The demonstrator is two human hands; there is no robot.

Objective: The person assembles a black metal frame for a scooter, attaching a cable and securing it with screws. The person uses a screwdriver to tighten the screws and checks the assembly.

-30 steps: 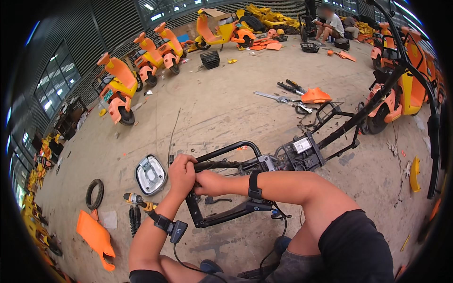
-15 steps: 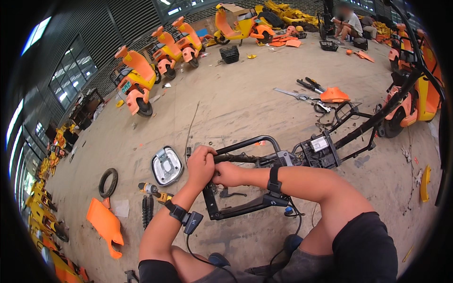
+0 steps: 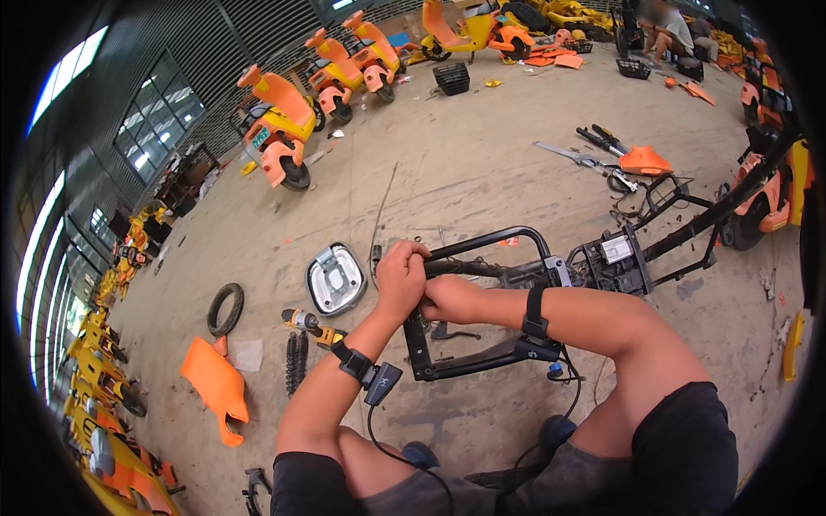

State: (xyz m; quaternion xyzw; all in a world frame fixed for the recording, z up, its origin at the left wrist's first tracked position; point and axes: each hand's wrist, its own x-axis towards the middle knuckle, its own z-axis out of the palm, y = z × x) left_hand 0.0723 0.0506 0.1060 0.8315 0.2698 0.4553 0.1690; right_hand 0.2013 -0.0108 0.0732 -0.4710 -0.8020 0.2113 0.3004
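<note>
Just below the middle of the frame, both hands meet on the black frame of a stripped scooter lying on the concrete floor. The left hand is clenched around the frame's rear tube at its left corner, knuckles up. The right hand is closed beside it, touching the left hand and pressed to the same tube; what its fingers grip I cannot tell. Each wrist wears a black strap.

Left of the hands lies a silver-rimmed cover, and below that a drill and a black spring. Further left sit a small tyre and an orange panel. Orange scooters stand in the upper left, and another person sits at the top right, well apart.
</note>
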